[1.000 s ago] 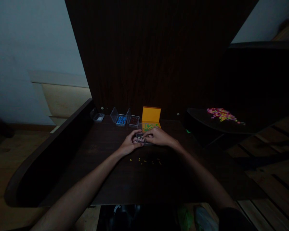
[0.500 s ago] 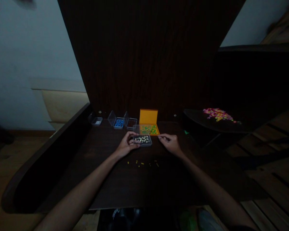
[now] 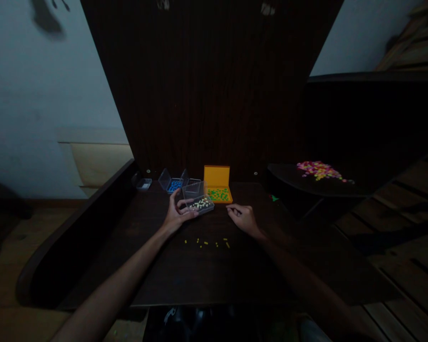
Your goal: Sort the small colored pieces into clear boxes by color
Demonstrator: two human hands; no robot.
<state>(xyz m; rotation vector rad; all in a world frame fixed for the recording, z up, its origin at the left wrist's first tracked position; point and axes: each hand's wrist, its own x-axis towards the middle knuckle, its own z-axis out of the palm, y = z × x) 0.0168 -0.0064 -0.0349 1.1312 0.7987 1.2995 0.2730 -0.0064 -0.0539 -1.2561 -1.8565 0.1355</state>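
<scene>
My left hand (image 3: 174,214) grips a small clear plastic box (image 3: 207,209) by its left end, thumb in front and fingers behind. Small cream-coloured pieces (image 3: 202,203) lie inside it, and its clear lid stands up at the back. The box is slightly tilted. To its right, apart from it, my right hand (image 3: 244,219) is closed with thumb and fingertips together; whatever may be between them is too small to make out. Just behind the hands stands an open orange box (image 3: 217,175) with green pieces (image 3: 219,194) in it. Several tiny yellow pieces (image 3: 206,243) lie on the dark table in front.
Behind on the left are an open clear box with blue pieces (image 3: 175,185), another clear box (image 3: 196,181) and a small clear container (image 3: 144,184). A pink and yellow pile (image 3: 320,170) lies on a dark shelf (image 3: 288,183) at right. A raised side panel (image 3: 74,237) bounds the left.
My left hand has drawn the clear box to the left and tilted it, away from the orange box's front. My right hand has come slightly nearer to me. The view has shifted a little.
</scene>
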